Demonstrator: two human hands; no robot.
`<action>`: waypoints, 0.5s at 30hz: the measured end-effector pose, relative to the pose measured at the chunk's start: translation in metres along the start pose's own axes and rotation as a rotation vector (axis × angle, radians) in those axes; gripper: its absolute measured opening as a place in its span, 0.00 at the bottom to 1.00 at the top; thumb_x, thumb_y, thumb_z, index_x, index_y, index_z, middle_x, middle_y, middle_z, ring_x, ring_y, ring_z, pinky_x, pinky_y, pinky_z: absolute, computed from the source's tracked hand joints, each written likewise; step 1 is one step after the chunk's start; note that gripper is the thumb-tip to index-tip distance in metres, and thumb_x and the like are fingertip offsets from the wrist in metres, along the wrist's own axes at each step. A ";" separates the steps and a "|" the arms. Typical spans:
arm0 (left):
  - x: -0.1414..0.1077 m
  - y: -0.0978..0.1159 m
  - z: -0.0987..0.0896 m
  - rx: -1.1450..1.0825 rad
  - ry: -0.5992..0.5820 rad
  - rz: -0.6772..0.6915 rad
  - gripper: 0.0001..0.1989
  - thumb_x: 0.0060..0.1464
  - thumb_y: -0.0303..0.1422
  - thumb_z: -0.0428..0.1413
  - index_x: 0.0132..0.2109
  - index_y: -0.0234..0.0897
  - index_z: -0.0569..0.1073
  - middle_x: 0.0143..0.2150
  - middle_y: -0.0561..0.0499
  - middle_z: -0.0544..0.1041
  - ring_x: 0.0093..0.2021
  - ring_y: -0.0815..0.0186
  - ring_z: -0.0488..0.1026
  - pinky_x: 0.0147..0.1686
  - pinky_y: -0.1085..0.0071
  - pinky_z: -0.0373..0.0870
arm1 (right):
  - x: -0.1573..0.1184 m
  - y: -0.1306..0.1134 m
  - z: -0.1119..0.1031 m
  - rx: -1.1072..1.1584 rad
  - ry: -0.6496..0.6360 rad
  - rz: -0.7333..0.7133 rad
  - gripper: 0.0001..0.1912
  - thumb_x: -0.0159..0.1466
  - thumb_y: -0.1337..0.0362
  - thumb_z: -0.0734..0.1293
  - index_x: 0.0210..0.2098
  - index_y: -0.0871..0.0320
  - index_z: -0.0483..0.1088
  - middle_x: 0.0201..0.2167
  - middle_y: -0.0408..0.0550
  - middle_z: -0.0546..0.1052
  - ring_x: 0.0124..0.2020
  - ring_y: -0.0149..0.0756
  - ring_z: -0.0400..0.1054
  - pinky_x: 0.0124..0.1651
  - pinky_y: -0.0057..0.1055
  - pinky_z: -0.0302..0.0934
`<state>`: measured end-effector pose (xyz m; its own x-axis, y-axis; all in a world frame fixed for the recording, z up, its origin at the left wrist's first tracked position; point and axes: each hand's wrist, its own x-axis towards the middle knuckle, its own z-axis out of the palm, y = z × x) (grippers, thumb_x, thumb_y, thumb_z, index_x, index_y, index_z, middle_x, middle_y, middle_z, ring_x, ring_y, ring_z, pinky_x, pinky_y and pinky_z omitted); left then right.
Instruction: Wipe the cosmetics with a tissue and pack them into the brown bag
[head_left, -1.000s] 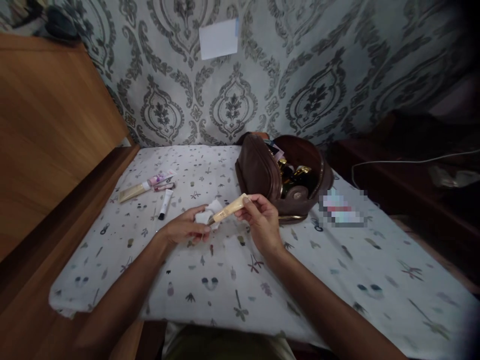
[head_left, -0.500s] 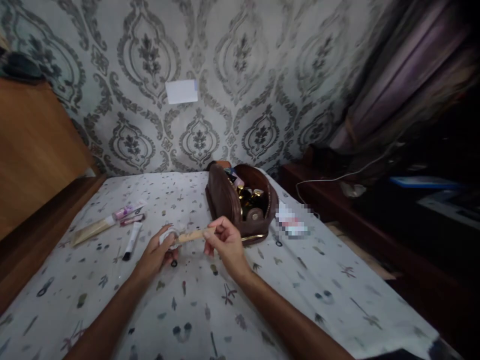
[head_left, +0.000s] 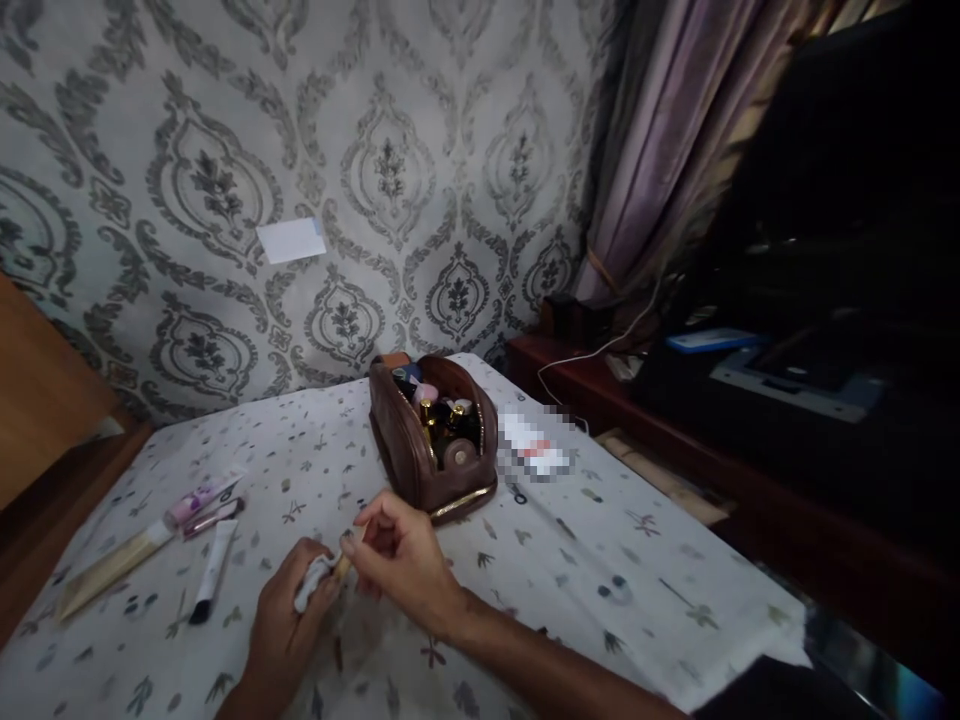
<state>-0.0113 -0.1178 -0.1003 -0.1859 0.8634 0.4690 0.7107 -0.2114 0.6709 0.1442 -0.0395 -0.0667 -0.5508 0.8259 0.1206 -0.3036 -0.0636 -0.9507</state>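
My left hand (head_left: 281, 620) is closed round a crumpled white cloth or tissue (head_left: 315, 580), which wraps one end of a slim beige tube (head_left: 342, 566). At the tube's other end, my right hand (head_left: 401, 560) pinches it between thumb and fingers. Most of the tube is hidden by my fingers now, and its exact kind is unclear. Just beyond my right hand stands an unzipped brown toiletry bag (head_left: 390, 440). Inside it are gold-capped bottles (head_left: 456, 415) and a round brown item (head_left: 460, 455).
Left of my hands lie a white tube with a black cap (head_left: 215, 570), a long beige tube (head_left: 112, 570), a pink-and-purple tube (head_left: 199, 500) and a slim pink item (head_left: 214, 519). A blurred white packet (head_left: 536, 447) sits right of the bag. A patterned sheet (head_left: 525, 620) covers the surface.
The view has turned to the right, so the bag and tubes appear further left. My hands have come closer together, and the beige tube shows less between them.
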 end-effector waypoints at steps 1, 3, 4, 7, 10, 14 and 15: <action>-0.001 0.001 0.001 0.006 0.013 0.009 0.10 0.61 0.40 0.51 0.38 0.39 0.73 0.32 0.52 0.76 0.32 0.63 0.74 0.33 0.72 0.70 | -0.002 -0.002 -0.001 0.014 -0.013 0.004 0.23 0.50 0.53 0.78 0.32 0.56 0.64 0.18 0.31 0.69 0.13 0.22 0.62 0.15 0.18 0.55; -0.003 0.003 0.005 0.036 0.039 0.071 0.08 0.60 0.37 0.53 0.42 0.40 0.73 0.36 0.51 0.78 0.36 0.61 0.76 0.37 0.70 0.72 | -0.004 -0.003 -0.003 0.065 -0.033 0.019 0.24 0.49 0.52 0.79 0.31 0.56 0.63 0.18 0.32 0.69 0.13 0.22 0.62 0.15 0.18 0.55; -0.003 0.004 0.008 0.067 0.055 0.127 0.08 0.60 0.36 0.54 0.45 0.41 0.72 0.39 0.50 0.78 0.39 0.60 0.77 0.39 0.70 0.73 | -0.005 -0.003 -0.005 0.088 -0.042 0.028 0.25 0.48 0.52 0.79 0.30 0.56 0.63 0.18 0.32 0.69 0.13 0.23 0.62 0.15 0.19 0.56; -0.001 0.009 0.017 0.192 0.117 0.321 0.15 0.59 0.31 0.54 0.53 0.42 0.68 0.45 0.47 0.77 0.43 0.59 0.78 0.42 0.68 0.74 | -0.008 0.000 -0.008 0.141 -0.049 0.042 0.26 0.47 0.50 0.79 0.26 0.56 0.62 0.16 0.33 0.69 0.14 0.23 0.62 0.17 0.20 0.57; 0.002 0.012 0.024 0.278 0.159 0.417 0.18 0.60 0.29 0.52 0.57 0.41 0.64 0.47 0.45 0.75 0.46 0.57 0.77 0.43 0.67 0.75 | -0.008 0.001 -0.011 0.144 -0.015 0.025 0.26 0.47 0.50 0.80 0.24 0.56 0.61 0.15 0.33 0.67 0.15 0.23 0.61 0.17 0.19 0.56; 0.000 0.001 0.024 0.395 0.114 0.436 0.17 0.60 0.30 0.51 0.56 0.39 0.63 0.47 0.42 0.73 0.45 0.57 0.78 0.40 0.67 0.76 | -0.008 -0.002 -0.012 0.111 0.049 0.002 0.27 0.46 0.49 0.79 0.21 0.57 0.60 0.16 0.34 0.65 0.16 0.22 0.57 0.17 0.19 0.54; -0.001 -0.005 0.022 0.422 0.092 0.430 0.17 0.60 0.31 0.52 0.56 0.39 0.64 0.48 0.42 0.73 0.45 0.56 0.78 0.40 0.67 0.76 | -0.007 -0.003 -0.012 0.107 0.057 0.001 0.27 0.47 0.49 0.79 0.21 0.57 0.60 0.16 0.34 0.66 0.16 0.21 0.57 0.17 0.19 0.53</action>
<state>0.0005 -0.1080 -0.1165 0.1327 0.6941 0.7076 0.9393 -0.3160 0.1339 0.1584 -0.0385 -0.0683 -0.5072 0.8560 0.1006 -0.3862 -0.1214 -0.9144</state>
